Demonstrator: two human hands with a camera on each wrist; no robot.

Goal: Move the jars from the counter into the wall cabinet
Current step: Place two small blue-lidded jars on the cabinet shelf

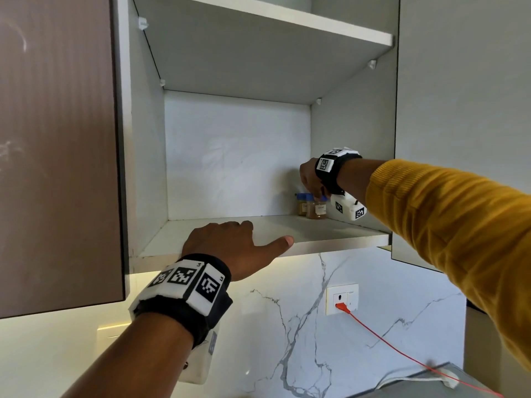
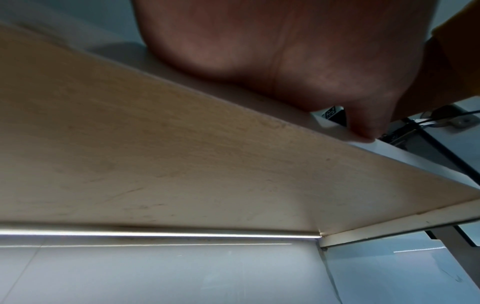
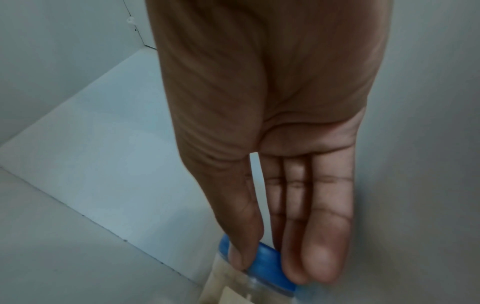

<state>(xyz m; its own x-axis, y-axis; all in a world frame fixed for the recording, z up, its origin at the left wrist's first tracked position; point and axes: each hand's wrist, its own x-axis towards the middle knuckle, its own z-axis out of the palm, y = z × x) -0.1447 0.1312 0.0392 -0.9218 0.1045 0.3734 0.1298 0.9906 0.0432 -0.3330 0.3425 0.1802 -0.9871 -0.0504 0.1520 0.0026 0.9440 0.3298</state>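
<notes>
Cabinet shelf (image 1: 258, 228): left hand (image 1: 230, 242) flat, right-hand fingers (image 3: 244, 236) around blue-lidded jar (image 1: 319, 209), label unreadable.

Left hand (image 2: 272, 57) seen from below, palm resting on front edge of cabinet shelf (image 2: 182, 154). Thumb (image 2: 363, 127) pressed down against that edge. Pale underside of shelf fills most of view. Light strip (image 2: 155, 234) glows along its rear edge, above white wall (image 2: 155, 273). Dark cable (image 2: 441, 148) at right.
</notes>
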